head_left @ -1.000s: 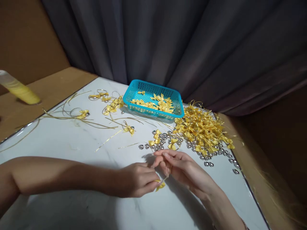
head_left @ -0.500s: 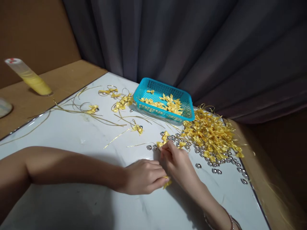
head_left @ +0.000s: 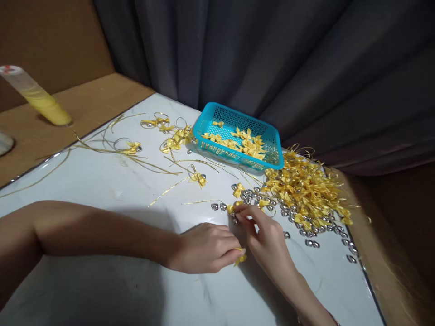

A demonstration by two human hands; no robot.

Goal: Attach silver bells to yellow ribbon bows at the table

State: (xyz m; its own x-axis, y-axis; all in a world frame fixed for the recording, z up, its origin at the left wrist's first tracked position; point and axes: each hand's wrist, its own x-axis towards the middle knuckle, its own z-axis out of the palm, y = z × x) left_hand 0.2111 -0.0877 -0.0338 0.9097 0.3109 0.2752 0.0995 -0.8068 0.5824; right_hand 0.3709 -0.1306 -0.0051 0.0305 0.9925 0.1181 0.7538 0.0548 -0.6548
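Note:
My left hand (head_left: 212,249) is closed, palm down, over the white tabletop. A small yellow ribbon bow (head_left: 240,259) is pinched between its thumb and fingers, partly hidden by them. To its right my right hand (head_left: 268,235) reaches to the near edge of the silver beads, its fingers bent and slightly apart. Its fingertips touch or hover over small silver heart-shaped beads (head_left: 235,219), beside another yellow bow (head_left: 232,208). Two more silver beads (head_left: 219,207) lie just left of these fingertips.
A blue basket (head_left: 238,156) with yellow bows stands at the back. Right of it spreads a heap of bows with gold ties (head_left: 306,185), silver beads (head_left: 316,231) around it. Loose gold cords (head_left: 149,167) lie at left. A yellow-filled clear tube (head_left: 44,102) stands beyond the table's left edge.
My right hand has drawn slightly right, and its fingers have loosened, uncovering silver beads beneath the fingertips. My left hand keeps its pinch on the bow. The view has shifted slightly.

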